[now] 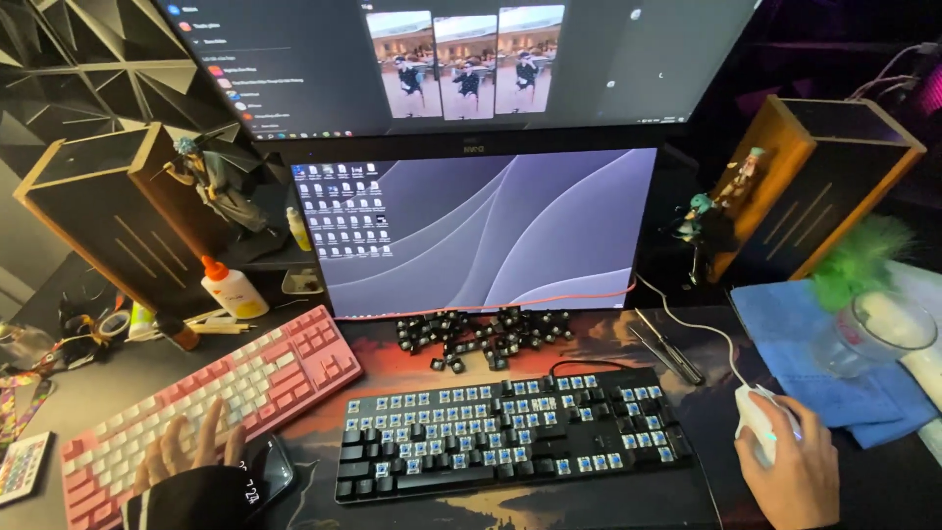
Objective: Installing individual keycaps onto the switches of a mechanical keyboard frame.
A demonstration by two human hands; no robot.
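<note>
A: Well, the left hand (pixel 191 447) lies flat on the pink-and-white mechanical keyboard (pixel 211 412), fingers spread over its keys, holding nothing. The right hand (pixel 797 466) is cupped over the white corded computer mouse (pixel 758 412), its grip closed around the shell.

B: Where does each sit?

A: The pink keyboard is at the near left of the surface (pixel 128 368), its long axis running diagonally, the far end toward the lower monitor (pixel 481 231). The mouse is at the near right, nose pointing away from the person, its cord trailing off toward that monitor. Between them lies a black keyboard with most caps off and blue switches bare (pixel 510 432), long axis nearly level across the picture.

B: What might go wrong?

A: I'd judge the pile of loose black keycaps (pixel 481 339) the weak spot: it lies just beyond the black keyboard, and a sweeping sleeve could scatter them. A clear glass (pixel 873 334) stands on a folded blue cloth (pixel 834 363) just beyond the mouse, so a wide mouse stroke or a tug on the cord could tip it. The dark phone (pixel 265 471) touching the left wrist could be nudged against the black keyboard.
</note>
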